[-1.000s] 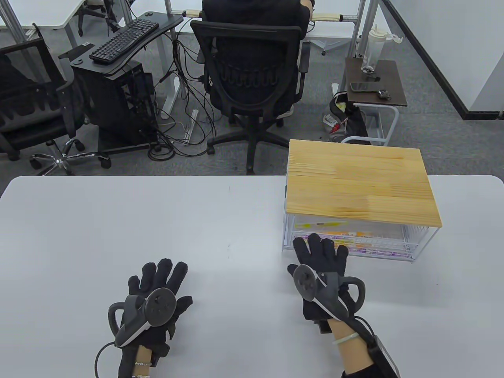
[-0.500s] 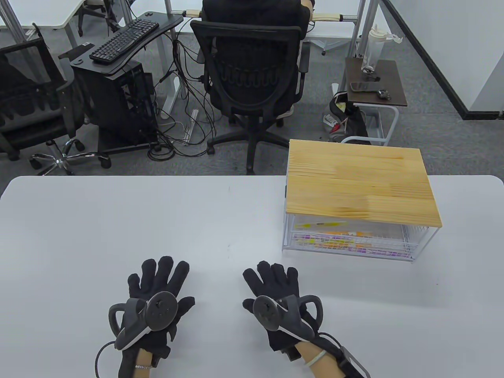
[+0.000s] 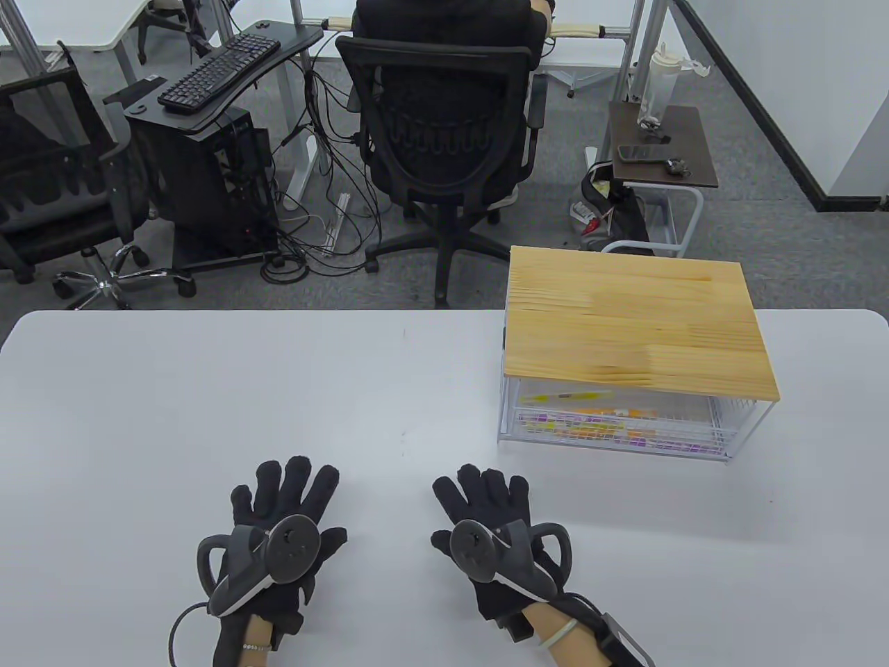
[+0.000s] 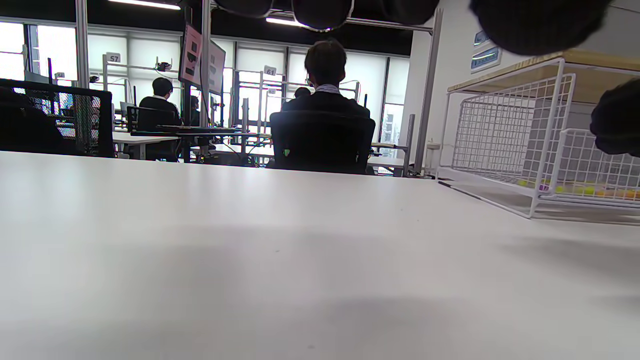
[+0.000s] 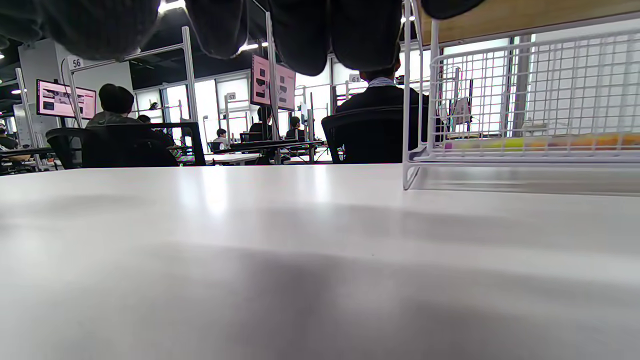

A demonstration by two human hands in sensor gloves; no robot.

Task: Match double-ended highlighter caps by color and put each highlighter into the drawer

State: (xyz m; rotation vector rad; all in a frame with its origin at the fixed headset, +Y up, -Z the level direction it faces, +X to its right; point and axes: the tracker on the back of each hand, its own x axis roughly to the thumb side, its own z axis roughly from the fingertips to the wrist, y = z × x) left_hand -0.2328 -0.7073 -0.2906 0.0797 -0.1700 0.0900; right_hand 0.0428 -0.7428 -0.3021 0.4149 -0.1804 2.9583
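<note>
my hands [image 3: 278, 528] [image 3: 493, 535] lie flat and empty on the table [image 3: 208, 389]; the drawer [image 3: 618, 424] sits ahead-right, highlighters [image 3: 597, 425] crosswise inside, nearer my right.

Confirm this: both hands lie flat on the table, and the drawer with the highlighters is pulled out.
Wrong on the drawer: the table view shows it pushed in under the wooden top. Both hands, left and right, do lie flat on the table.

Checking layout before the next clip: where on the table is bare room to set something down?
Bare: the white table left of the wire drawer unit, ahead of the left hand and right hand. Crowded: the drawer holding highlighters.
</note>
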